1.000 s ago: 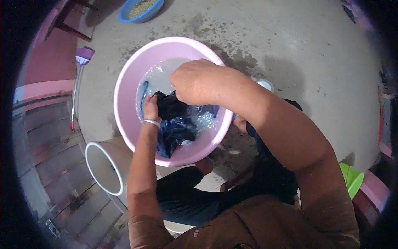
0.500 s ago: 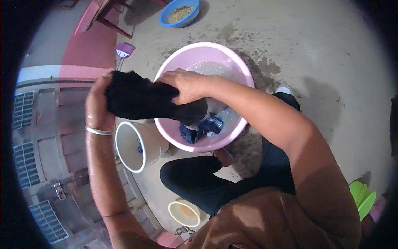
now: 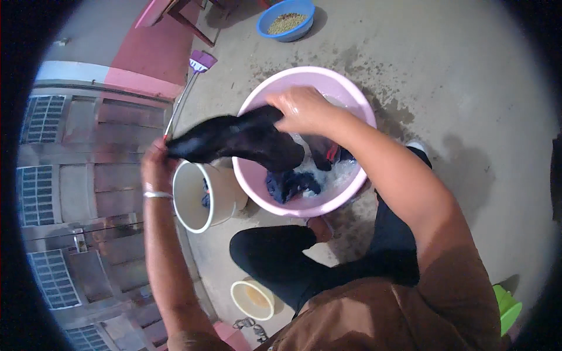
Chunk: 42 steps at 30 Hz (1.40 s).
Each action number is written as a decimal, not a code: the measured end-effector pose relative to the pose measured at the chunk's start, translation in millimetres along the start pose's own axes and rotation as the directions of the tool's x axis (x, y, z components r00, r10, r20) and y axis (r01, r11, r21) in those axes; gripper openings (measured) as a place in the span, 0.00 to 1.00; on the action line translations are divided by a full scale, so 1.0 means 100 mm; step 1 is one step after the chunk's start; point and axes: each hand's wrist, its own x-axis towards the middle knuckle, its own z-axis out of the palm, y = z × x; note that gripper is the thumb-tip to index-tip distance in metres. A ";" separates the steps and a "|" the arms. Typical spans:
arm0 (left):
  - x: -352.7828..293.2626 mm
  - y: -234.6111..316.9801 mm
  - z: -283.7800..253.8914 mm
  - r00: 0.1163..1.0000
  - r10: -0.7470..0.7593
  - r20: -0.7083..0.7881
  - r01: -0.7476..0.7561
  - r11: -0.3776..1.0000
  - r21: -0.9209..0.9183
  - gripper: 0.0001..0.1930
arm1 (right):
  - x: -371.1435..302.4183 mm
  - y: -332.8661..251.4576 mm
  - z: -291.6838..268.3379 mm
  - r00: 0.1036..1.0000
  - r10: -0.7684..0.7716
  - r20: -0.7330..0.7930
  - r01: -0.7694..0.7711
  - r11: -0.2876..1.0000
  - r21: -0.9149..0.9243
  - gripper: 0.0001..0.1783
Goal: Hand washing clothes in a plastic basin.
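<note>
A wet black garment (image 3: 234, 137) is stretched sideways between my two hands; its exact kind does not show. My left hand (image 3: 157, 164) is closed on one end, out to the left above the white bucket. Over the pink basin (image 3: 250, 196), my right hand (image 3: 305, 110) grips the other end, its fingers slightly blurred. Part of the garment hangs below the right hand into the basin, close to a small red patch. Sudsy water (image 3: 338, 175) fills the basin's bottom, and a dark blue cloth (image 3: 291, 186) lies crumpled in it.
The white bucket (image 3: 225, 196), with something dark blue inside, stands beside the basin. A small cream tub (image 3: 237, 301) is near my knee. Farther off are a blue bowl (image 3: 272, 32) of grains or beans and a purple broom (image 3: 202, 60). Panelled doors (image 3: 123, 205) line the left.
The view has shifted, so the surroundings sit farther right. Between my hands the black garment has become longer and narrower. A red patch now shows under my right hand.
</note>
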 end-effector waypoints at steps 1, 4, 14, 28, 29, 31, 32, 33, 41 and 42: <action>-0.09 -0.46 -0.13 0.999 -0.045 -0.004 0.045 0.999 0.025 0.11 | -0.11 0.02 0.03 0.989 0.018 0.150 -0.007 0.998 -0.070 0.16; -0.39 -1.72 -0.13 0.940 -0.339 -0.034 0.334 0.897 0.289 0.10 | -0.53 0.27 0.43 0.837 0.077 0.542 0.110 0.946 -0.305 0.16; -1.37 -2.58 0.94 0.600 -0.727 0.334 -0.457 0.031 0.889 0.16 | -1.12 0.27 1.11 0.362 0.337 0.869 0.135 0.904 -0.406 0.15; -0.99 -3.21 0.85 0.687 -0.661 0.301 -0.034 0.385 0.922 0.43 | -1.29 0.61 1.52 0.458 0.544 0.703 -0.038 0.802 -0.596 0.13; -0.97 -3.39 0.76 0.679 -0.663 0.315 0.041 0.464 0.885 0.43 | -1.26 0.60 1.51 0.519 0.524 0.675 -0.032 0.801 -0.598 0.17; -1.02 -3.34 0.95 0.627 -0.697 0.348 0.104 0.517 0.849 0.41 | -1.40 0.84 1.54 0.625 0.525 0.577 -0.068 0.773 -0.630 0.17; -1.07 -3.32 0.97 0.633 -0.693 0.346 0.103 0.518 0.849 0.41 | -1.39 0.86 1.56 0.631 0.522 0.574 -0.066 0.773 -0.630 0.17; -1.11 -3.29 0.97 0.680 -0.650 0.339 0.095 0.536 0.839 0.40 | -1.37 0.87 1.58 0.606 0.521 0.601 -0.036 0.773 -0.634 0.14; -1.05 -2.91 0.52 0.889 -0.424 0.174 -0.104 0.183 0.978 0.13 | -0.98 1.15 0.91 0.602 0.740 0.301 -0.428 0.617 -0.660 0.17; -1.01 -2.80 0.39 0.954 -0.297 0.039 0.010 0.162 0.987 0.11 | -0.88 1.08 0.65 0.541 0.808 0.236 -0.558 0.554 -0.618 0.19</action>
